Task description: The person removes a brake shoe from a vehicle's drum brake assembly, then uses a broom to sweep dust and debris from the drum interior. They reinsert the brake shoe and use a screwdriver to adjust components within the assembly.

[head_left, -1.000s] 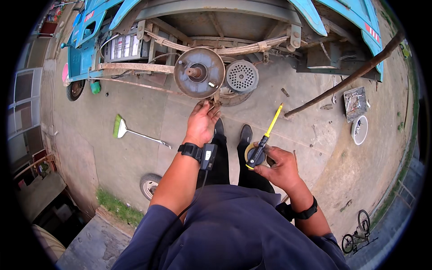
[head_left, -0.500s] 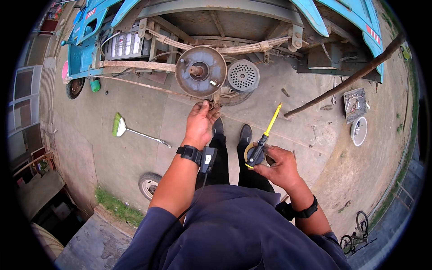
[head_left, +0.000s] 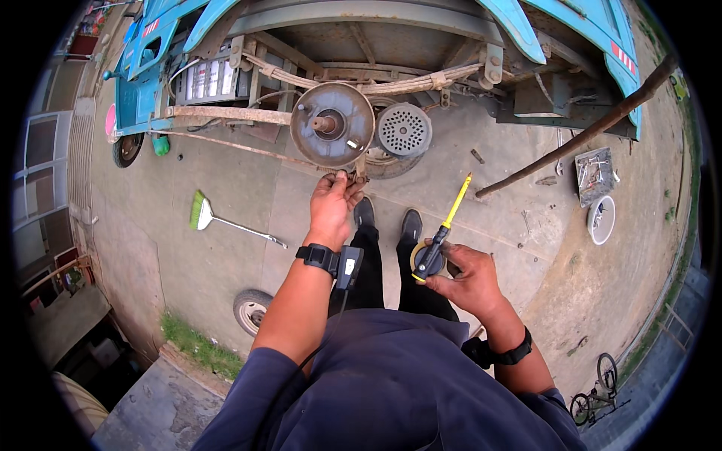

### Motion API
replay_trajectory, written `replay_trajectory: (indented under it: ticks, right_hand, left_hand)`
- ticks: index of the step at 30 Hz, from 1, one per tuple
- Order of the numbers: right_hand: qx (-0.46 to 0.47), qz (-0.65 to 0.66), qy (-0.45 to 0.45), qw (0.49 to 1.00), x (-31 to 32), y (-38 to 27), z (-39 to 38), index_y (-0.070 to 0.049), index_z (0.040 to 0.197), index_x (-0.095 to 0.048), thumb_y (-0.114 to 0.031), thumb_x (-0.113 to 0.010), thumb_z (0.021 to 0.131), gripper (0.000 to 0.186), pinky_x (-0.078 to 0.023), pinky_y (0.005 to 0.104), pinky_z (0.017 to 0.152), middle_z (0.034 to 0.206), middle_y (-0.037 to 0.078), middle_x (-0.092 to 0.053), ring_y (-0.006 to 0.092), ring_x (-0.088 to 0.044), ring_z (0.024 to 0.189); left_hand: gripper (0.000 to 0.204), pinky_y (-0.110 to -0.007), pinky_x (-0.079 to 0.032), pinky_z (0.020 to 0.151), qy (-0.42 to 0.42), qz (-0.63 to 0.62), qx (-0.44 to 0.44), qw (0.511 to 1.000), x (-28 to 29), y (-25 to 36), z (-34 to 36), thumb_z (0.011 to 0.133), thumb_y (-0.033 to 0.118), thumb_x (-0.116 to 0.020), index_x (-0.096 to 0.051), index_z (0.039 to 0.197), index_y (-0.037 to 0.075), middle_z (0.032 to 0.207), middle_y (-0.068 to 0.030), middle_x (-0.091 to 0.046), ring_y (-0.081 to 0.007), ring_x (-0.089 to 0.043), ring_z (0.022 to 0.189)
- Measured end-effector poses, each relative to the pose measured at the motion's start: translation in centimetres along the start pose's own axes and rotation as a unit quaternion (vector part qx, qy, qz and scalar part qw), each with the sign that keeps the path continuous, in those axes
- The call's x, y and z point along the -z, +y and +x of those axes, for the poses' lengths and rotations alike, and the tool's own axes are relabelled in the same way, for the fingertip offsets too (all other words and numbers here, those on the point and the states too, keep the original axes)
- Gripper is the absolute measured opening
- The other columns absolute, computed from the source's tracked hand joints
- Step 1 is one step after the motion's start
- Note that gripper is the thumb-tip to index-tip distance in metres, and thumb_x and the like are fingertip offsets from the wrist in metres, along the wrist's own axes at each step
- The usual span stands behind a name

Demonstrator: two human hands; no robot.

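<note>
A round, rusty brake backing plate (head_left: 316,143) with a stub axle at its centre faces me under the blue vehicle (head_left: 368,13). Right below its lower edge, the fingers of my left hand (head_left: 332,207) close round a small rusty lever (head_left: 360,179); their exact grip is partly hidden. My right hand (head_left: 468,279) is wrapped round a spray can (head_left: 421,264), seen from above. The can has a black nozzle head with a long yellow straw (head_left: 459,201) pointing up and away from me.
A perforated metal disc (head_left: 404,129) is beside the plate. A long wooden pole (head_left: 587,135) slants at the right, near a tool tray (head_left: 594,174) and a white bucket (head_left: 601,219). To the left lie a green broom (head_left: 201,210) and a wheel (head_left: 252,310).
The view has shifted very slightly, moving the plate a little down and left in the picture. Both hands keep their places and their holds.
</note>
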State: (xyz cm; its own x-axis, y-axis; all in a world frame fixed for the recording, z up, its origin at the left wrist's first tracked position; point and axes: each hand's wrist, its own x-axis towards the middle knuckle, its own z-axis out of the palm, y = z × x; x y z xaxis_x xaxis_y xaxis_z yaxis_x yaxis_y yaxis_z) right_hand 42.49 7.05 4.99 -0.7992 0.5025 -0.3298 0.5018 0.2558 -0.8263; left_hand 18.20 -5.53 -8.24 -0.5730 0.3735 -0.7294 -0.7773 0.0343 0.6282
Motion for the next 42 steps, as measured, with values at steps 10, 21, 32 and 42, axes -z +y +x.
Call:
replay_trajectory:
  ticks: [10, 21, 32, 42]
  right_hand:
    - [0.003, -0.004, -0.005, 1.000, 0.2, 0.7, 0.4, -0.008, 0.120, -0.071, -0.024, -0.089, 0.069, 0.056, -0.050, 0.0335, 0.060, 0.075, 0.012, -0.062, 0.0237, -0.058, 0.060]
    - [-0.019, -0.006, -0.033, 0.999, 1.0, 0.7, 1.3, -0.009, 0.119, -0.072, -0.025, -0.088, 0.071, 0.054, -0.050, 0.0330, 0.059, 0.075, 0.011, -0.063, 0.0217, -0.059, 0.060]
    - [-0.025, 0.006, -0.017, 1.000, 2.8, 3.5, 1.2, -0.010, 0.104, -0.072, -0.023, -0.087, 0.068, 0.041, -0.050, 0.0357, 0.059, 0.072, 0.011, -0.061, 0.0275, -0.059, 0.061]
    - [-0.031, -0.023, -0.033, 0.999, 3.6, 5.6, 0.8, -0.007, 0.125, -0.072, -0.027, -0.096, 0.068, 0.065, -0.047, 0.0298, 0.060, 0.078, 0.009, -0.066, 0.0162, -0.057, 0.061]
  left_hand:
    - [0.012, -0.034, -0.054, 0.087, -0.009, -0.008, 0.020, 1.000, -0.6, -0.1, 0.0, 0.105, 0.020, -0.063, -0.057, 0.110, 0.012, 0.109, -0.0048, -0.070, -0.0199, -0.070, 0.105]
    - [0.033, -0.033, -0.053, 0.088, -0.078, -0.077, 0.006, 0.994, -3.5, -2.8, 0.0, 0.098, 0.004, -0.068, -0.050, 0.124, 0.008, 0.114, -0.0064, -0.069, -0.0193, -0.068, 0.106]
    - [0.027, -0.034, -0.051, 0.093, -0.090, -0.230, 0.046, 0.968, -3.4, -5.5, 1.6, 0.098, 0.005, -0.067, -0.061, 0.123, 0.012, 0.115, -0.0022, -0.070, -0.0179, -0.067, 0.108]
    - [0.025, -0.034, -0.052, 0.094, -0.107, -0.268, 0.056, 0.956, -2.5, -7.1, 2.9, 0.098, 0.007, -0.068, -0.066, 0.122, 0.013, 0.117, -0.0013, -0.071, -0.0172, -0.066, 0.111]
